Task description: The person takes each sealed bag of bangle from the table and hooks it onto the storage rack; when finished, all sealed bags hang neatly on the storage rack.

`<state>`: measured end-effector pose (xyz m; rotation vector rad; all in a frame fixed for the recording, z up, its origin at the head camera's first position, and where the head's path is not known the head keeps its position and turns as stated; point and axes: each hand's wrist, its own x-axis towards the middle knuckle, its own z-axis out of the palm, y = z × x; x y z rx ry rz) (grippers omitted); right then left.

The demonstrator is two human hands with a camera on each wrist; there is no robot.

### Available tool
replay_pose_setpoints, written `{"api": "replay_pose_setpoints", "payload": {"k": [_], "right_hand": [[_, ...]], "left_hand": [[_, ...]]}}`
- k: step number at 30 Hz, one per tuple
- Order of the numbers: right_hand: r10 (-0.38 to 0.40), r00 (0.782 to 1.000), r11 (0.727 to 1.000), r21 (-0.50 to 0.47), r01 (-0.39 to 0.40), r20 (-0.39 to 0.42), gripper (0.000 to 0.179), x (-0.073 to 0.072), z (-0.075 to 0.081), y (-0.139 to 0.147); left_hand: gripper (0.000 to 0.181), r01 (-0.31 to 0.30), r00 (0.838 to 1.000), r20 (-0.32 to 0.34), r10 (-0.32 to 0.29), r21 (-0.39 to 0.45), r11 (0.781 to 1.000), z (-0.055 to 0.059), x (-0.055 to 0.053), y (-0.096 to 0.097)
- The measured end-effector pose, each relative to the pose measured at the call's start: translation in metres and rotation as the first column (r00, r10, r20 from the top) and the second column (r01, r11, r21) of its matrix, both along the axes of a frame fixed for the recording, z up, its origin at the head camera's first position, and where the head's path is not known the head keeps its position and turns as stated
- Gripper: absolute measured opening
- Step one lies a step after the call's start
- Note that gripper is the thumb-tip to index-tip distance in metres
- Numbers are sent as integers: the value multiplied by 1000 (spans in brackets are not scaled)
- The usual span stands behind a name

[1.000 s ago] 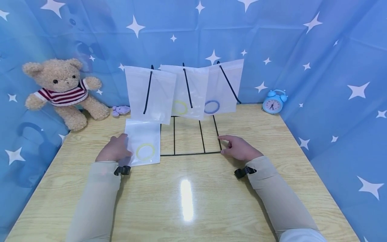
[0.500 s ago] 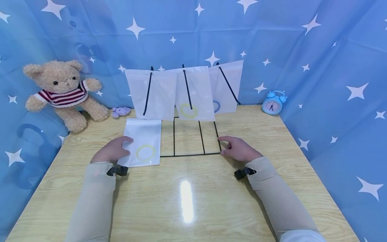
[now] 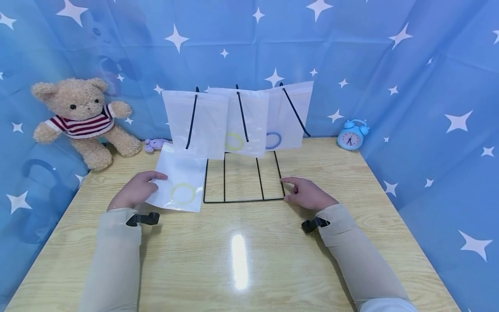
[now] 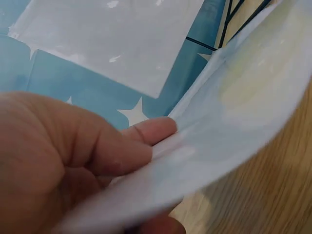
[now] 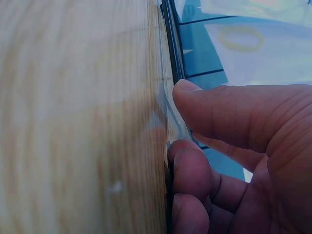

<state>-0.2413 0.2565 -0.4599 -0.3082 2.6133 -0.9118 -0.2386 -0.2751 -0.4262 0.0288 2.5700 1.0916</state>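
Observation:
My left hand (image 3: 134,190) pinches the left edge of a white zip bag (image 3: 175,171) with a yellow ring on it. In the left wrist view thumb and fingers (image 4: 153,131) grip the bag's edge, and the sheet bends. The black wire rack (image 3: 234,201) stands on the table to its right. At the rack's front right corner, my right hand (image 3: 309,193) holds the base wire between thumb and index finger. Three more white bags hang from the rack's prongs: a left bag (image 3: 212,130), a middle bag (image 3: 255,123) and a right bag (image 3: 298,104).
A teddy bear (image 3: 79,104) sits at the back left, beside a small purple plush toy (image 3: 156,144). A blue alarm clock (image 3: 350,135) stands at the back right. Behind the wooden table (image 3: 195,260) hangs a blue star-patterned curtain (image 3: 296,39).
My left hand has shifted left and taken hold of the bag's edge; the bag has tilted and moved slightly left, baring the rack's left base wire. The hanging middle bag swayed; my right hand stays put.

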Motion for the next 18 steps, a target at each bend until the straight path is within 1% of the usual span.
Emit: {"api": "replay_pose_setpoints", "payload": {"k": [5,9,13,18], "right_hand": [[-2,1000,1000,6,1,3,65,-1,0,0],[3,1000,1000,4,-3,-7,65,-1,-1,0],[3,1000,1000,2,-3,-10,65,-2,-3,0],[0,1000,1000,1,0,-6,65,-3,-5,2]], "left_hand": [[54,-73,997,-26,73,-10,997,1,-1,-1],[58,-139,986,-88,141,26,990,3,1,-2],[61,-210,963,-162,217,62,976,5,4,-3],[61,-302,922,-223,317,100,948,8,6,-3]]}}
